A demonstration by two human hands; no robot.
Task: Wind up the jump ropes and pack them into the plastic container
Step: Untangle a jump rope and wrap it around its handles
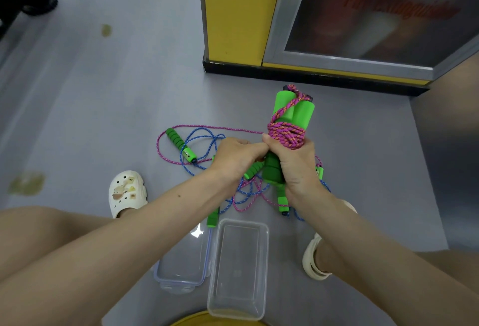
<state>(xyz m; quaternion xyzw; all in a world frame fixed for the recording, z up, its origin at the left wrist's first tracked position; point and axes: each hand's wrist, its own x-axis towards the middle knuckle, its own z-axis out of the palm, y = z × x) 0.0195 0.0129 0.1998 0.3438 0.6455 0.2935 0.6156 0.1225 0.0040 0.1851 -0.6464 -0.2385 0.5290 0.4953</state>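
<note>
White perforated rubber clog (pixel 127 193) sits at the left of centre on the grey floor. To its right lies a loose jump rope with ribbed green foam handles (pixel 177 144) and a blue cord, crossed by the slack pink run of the rope being wound. Below it, at lower centre, a clear snap-lock lid (pixel 181 261) lies beside the clear rectangular plastic container (pixel 238 268), which is empty. Mid-frame, the left hand (pixel 233 157) curls its fingers against the bundle. Whether they pinch the pink cord I cannot tell. The right hand (pixel 295 167) grips a pair of green foam handles (pixel 303 113) upright, with pink-and-orange braided cord (pixel 285 134) coiled round them just above the thumb.

The slack crosses the blue rope, so drawing it in could snag or drag that rope. If the tension eases, the coils would probably slide off the foam.
</note>
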